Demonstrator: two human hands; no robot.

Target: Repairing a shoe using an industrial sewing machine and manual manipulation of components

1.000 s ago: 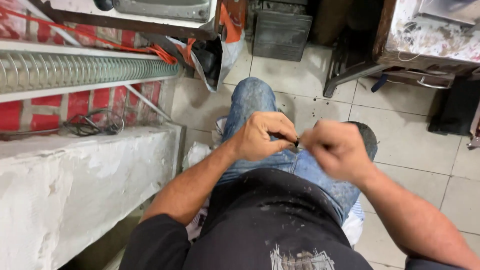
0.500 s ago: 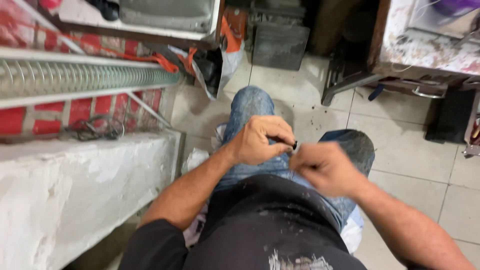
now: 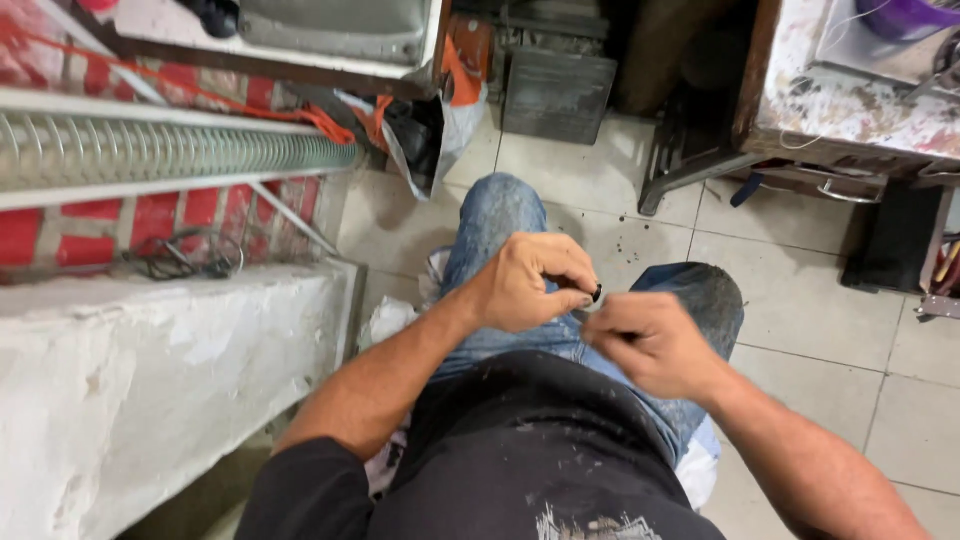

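Note:
I sit looking down at my lap in blue jeans (image 3: 500, 215) and a dark shirt. My left hand (image 3: 530, 280) is closed around a small dark object (image 3: 595, 293), only its tip showing past my fingers. My right hand (image 3: 650, 340) is just right of it, fingers curled and pinched on a thin dark piece that reaches toward the object; what it is cannot be made out. Both hands hover over my thighs, nearly touching.
A white plastered ledge (image 3: 150, 370) runs along my left, with a ribbed metal duct (image 3: 170, 150) and a tangle of dark wire (image 3: 185, 258) behind it. A paint-stained table (image 3: 850, 100) stands at the upper right. A plastic bag (image 3: 440, 125) lies on the tiled floor (image 3: 830, 300).
My right hand has dropped lower and nearer my body while staying beside the left. The view has tilted a little, showing more of the floor ahead.

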